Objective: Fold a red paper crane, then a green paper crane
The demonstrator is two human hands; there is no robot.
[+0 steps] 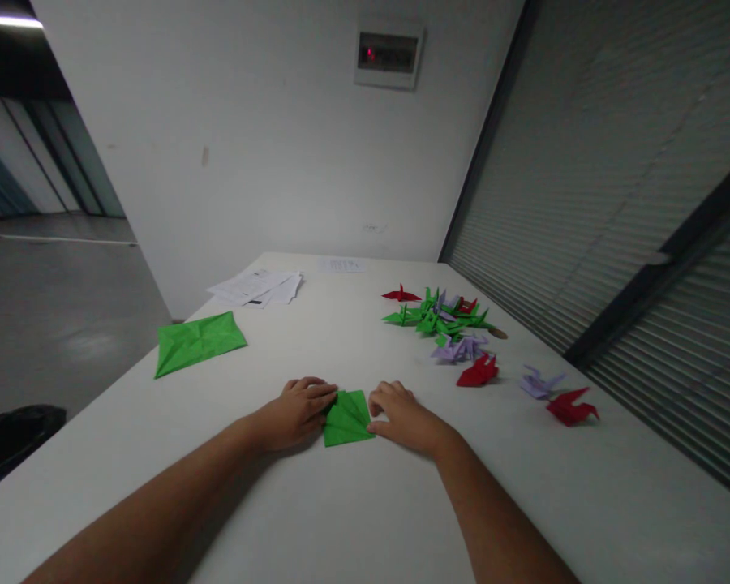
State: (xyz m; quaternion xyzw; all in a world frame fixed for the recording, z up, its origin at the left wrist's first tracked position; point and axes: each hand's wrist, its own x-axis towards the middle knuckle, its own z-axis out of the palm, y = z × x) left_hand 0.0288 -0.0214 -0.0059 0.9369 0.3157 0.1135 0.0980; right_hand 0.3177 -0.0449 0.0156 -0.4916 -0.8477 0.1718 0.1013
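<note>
A small folded sheet of green origami paper [349, 418] lies on the white table in front of me, with crease lines across its surface. My left hand [301, 412] presses down over its left edge, fingers together and slightly bent. At the right edge, my right hand [401, 415] has its thumb and curled forefinger on the lower right corner. What the fingertips do beneath the paper is hidden. Farther left, larger green paper [200, 342] lies flat with wrinkles.
A pile of folded paper cranes [441, 312] in green, purple and red lies at the right. Nearer are a red crane [478, 371], a purple crane [538, 383] and another red crane [572, 407]. Printed papers [259, 285] lie at the back left. A black bin [15, 438] stands beside the table.
</note>
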